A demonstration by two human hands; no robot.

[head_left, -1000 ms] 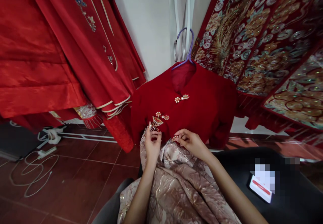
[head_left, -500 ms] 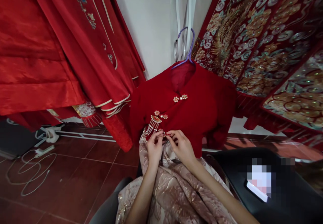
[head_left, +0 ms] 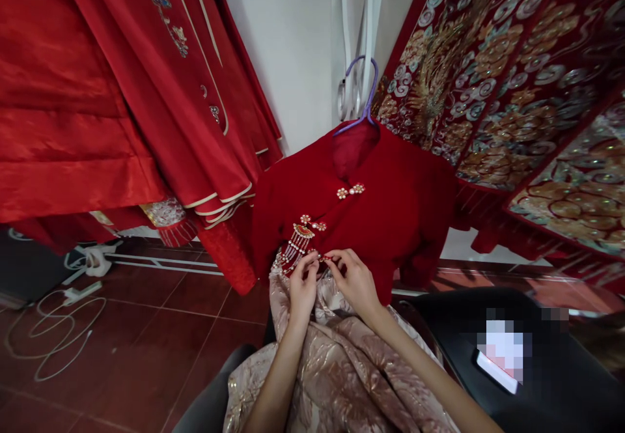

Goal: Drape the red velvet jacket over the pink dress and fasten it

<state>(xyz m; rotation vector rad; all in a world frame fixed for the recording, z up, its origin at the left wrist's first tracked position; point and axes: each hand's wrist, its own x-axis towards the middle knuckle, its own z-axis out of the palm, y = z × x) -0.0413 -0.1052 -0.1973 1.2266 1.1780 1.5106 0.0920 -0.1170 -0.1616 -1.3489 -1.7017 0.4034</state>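
Observation:
In front of me a dark red jacket (head_left: pixel 381 224) hangs on a purple hanger (head_left: pixel 374 91). Its front carries a flower-shaped bead clasp (head_left: pixel 350 191) near the collar and a fan-shaped tassel ornament (head_left: pixel 303 234) at the side. Low on the jacket, my left hand (head_left: pixel 303 283) pinches a small beaded clasp, mostly hidden by the fingers. My right hand (head_left: pixel 354 280) pinches the red end of the same clasp (head_left: pixel 323 259) from the other side. Beneath both hands lies shiny beige patterned fabric (head_left: pixel 336 368) across my lap.
Red garments (head_left: pixel 161 94) hang at the left, and an embroidered garment (head_left: pixel 488 94) hangs at the right. A black chair seat (head_left: pixel 439 329) bears a partly blurred phone (head_left: pixel 498 371). White cables (head_left: pixel 73 322) and a power strip lie on the tiled floor.
Both hands stay at the lower clasp with only slight finger shifts. The view has moved a little; the jacket hangs as before.

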